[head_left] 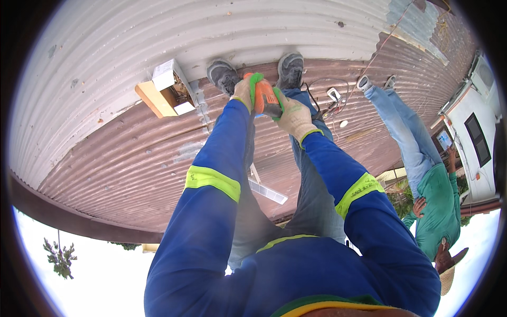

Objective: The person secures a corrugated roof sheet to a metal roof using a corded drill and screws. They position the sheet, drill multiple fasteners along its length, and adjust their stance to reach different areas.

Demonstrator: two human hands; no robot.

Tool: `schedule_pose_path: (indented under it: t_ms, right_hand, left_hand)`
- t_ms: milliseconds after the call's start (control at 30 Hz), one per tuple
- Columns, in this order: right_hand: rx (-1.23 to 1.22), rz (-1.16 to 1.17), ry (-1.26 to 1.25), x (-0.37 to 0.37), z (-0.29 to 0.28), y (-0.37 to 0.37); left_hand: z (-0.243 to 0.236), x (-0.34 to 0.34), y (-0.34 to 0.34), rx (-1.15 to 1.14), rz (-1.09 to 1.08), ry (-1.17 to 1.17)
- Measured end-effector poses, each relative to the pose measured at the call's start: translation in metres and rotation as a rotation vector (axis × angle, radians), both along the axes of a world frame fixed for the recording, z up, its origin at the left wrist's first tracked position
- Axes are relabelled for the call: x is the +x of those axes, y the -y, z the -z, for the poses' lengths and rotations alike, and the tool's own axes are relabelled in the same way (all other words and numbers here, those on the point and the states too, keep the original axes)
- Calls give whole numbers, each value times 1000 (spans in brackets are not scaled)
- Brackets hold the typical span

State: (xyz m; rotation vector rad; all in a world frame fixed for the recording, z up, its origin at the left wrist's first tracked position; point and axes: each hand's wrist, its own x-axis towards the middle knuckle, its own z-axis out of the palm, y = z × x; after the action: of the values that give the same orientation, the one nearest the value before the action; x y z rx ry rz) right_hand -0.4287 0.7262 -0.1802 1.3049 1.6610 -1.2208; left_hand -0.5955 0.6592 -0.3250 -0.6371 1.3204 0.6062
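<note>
Both of my hands wear pale knit gloves with green-coated fingers. Between them, just in front of my shoes, is an orange and dark corded-style power tool (265,96); its exact kind is hard to tell, since the gloves cover much of it. My left hand (246,91) is wrapped round its far left side. On the near right end, my right hand (294,115) closes over the dark part of the body. Both forearms, in blue sleeves with yellow-green bands, reach forward to it. The tool is held above the brown corrugated roof (132,153).
An open cardboard box (168,87) with small dark pieces inside stands left of my shoes. A white power socket (334,94) and tangled cables lie to the right. A white slotted strip (268,192) rests between my legs. Another person (438,195) in green stands at right, holding a phone-like screen.
</note>
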Motion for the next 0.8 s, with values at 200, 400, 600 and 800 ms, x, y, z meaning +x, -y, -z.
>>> schedule_pose_path:
  t_ms: [200,400,600,800]
  right_hand:
    - [7,34,-30,2,3,2]
    - [-12,-34,2,3,8,2]
    - [-8,-43,-22,3,6,-2]
    - [-74,-28,33,-1,4,-9]
  left_hand:
    - [1,0,-7,1,36,-1]
    - [-3,-2,-7,-56,0,53]
    - [-18,-1,-13,-35,-58,38]
    - [-22,-1,-19,-30,-42,6]
